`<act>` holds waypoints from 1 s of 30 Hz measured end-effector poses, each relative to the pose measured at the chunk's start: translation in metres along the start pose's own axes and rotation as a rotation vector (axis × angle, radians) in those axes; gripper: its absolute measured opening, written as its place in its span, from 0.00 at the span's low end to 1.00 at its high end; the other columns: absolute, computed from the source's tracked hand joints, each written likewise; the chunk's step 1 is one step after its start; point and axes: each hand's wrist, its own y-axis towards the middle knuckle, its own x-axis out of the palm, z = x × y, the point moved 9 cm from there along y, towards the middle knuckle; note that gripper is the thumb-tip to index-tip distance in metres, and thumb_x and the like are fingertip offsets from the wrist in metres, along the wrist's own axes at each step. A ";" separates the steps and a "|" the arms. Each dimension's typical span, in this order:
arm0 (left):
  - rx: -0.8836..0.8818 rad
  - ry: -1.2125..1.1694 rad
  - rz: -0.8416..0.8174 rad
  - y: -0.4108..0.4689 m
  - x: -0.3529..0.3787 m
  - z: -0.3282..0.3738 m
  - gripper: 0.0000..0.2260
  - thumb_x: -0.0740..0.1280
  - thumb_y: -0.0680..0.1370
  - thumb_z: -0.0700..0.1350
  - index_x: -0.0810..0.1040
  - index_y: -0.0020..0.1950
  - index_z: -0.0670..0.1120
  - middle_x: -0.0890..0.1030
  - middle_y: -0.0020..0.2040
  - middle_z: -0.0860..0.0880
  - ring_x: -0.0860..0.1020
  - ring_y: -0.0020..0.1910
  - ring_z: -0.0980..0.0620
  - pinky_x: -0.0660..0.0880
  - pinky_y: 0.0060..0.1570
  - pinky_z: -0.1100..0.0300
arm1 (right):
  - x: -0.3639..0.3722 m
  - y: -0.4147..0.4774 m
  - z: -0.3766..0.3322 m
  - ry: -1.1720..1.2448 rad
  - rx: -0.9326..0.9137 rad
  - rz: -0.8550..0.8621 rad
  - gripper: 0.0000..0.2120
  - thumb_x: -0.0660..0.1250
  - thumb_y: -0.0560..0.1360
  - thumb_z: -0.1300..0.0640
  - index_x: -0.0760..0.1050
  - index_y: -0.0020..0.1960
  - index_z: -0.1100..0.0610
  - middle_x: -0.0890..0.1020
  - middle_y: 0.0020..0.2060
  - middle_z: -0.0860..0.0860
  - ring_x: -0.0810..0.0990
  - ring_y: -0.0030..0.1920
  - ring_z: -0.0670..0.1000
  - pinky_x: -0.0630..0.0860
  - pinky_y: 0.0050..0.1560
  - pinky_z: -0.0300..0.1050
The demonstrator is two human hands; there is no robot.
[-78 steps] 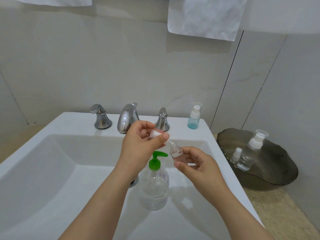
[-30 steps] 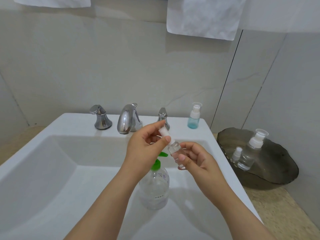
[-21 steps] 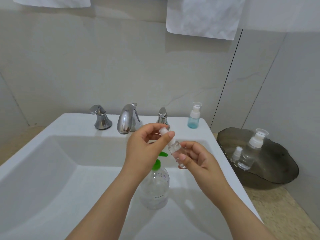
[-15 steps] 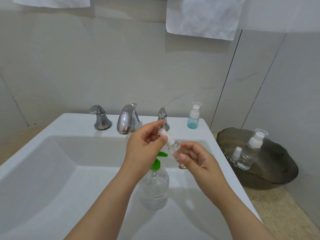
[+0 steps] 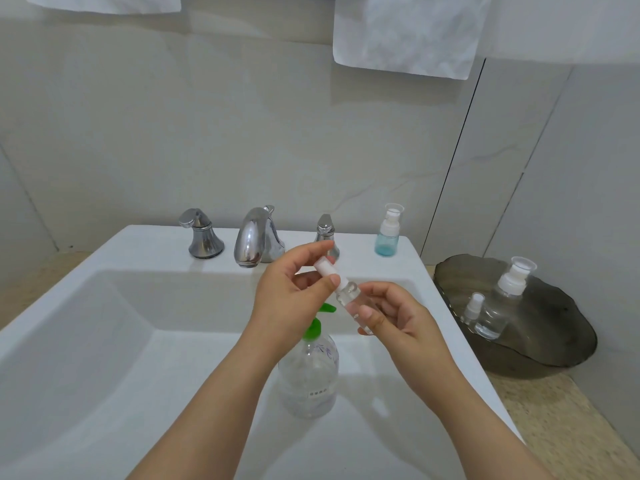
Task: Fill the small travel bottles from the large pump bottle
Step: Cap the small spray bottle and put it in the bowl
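A small clear travel bottle (image 5: 349,303) is tilted above the sink, and my right hand (image 5: 394,320) grips its body. My left hand (image 5: 291,299) pinches the bottle's white spray cap (image 5: 327,270), which sits on the neck. Below the hands a large clear pump bottle (image 5: 308,372) with a green pump head stands in the white sink (image 5: 104,341). A small blue-tinted pump bottle (image 5: 387,233) stands on the sink's back ledge. Two more clear bottles, one bigger (image 5: 502,299) and one tiny (image 5: 471,308), stand in a dark glass tray (image 5: 554,348) at the right.
A chrome faucet (image 5: 254,237) with two chrome handles (image 5: 201,233) lines the sink's back edge. White towels (image 5: 405,32) hang on the tiled wall above. A beige stone counter (image 5: 561,427) runs to the right of the sink under the tray.
The white cap, held apart from the small bottle 2.6 s ago, now sits on its neck. My left fingers keep shifting around the cap. The right hand has barely moved.
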 end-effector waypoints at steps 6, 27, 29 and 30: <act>-0.003 0.009 0.124 0.000 -0.009 -0.001 0.11 0.77 0.73 0.36 0.82 0.53 0.45 0.83 0.45 0.49 0.83 0.42 0.53 0.78 0.33 0.68 | -0.001 0.000 -0.003 -0.003 -0.005 0.007 0.08 0.68 0.77 0.59 0.78 0.52 0.47 0.85 0.49 0.49 0.82 0.54 0.51 0.81 0.52 0.50; 0.028 -0.004 0.004 -0.001 0.011 -0.002 0.10 0.73 0.76 0.37 0.83 0.54 0.49 0.87 0.52 0.51 0.85 0.50 0.55 0.82 0.46 0.58 | -0.031 -0.010 -0.017 -0.288 0.022 0.152 0.10 0.74 0.70 0.61 0.81 0.46 0.47 0.84 0.38 0.41 0.78 0.39 0.40 0.72 0.40 0.33; 0.027 0.010 0.007 -0.002 0.012 -0.002 0.09 0.73 0.77 0.38 0.83 0.54 0.50 0.87 0.53 0.52 0.84 0.51 0.56 0.81 0.43 0.60 | -0.056 -0.011 -0.019 -0.261 0.040 0.265 0.09 0.74 0.70 0.63 0.81 0.46 0.50 0.85 0.38 0.43 0.78 0.36 0.42 0.74 0.39 0.32; 0.027 0.012 0.003 -0.003 0.013 -0.003 0.09 0.73 0.77 0.37 0.83 0.54 0.49 0.86 0.53 0.53 0.84 0.50 0.57 0.80 0.42 0.63 | -0.069 -0.012 -0.021 -0.254 0.051 0.316 0.09 0.74 0.71 0.63 0.81 0.47 0.51 0.85 0.38 0.44 0.79 0.37 0.43 0.76 0.39 0.32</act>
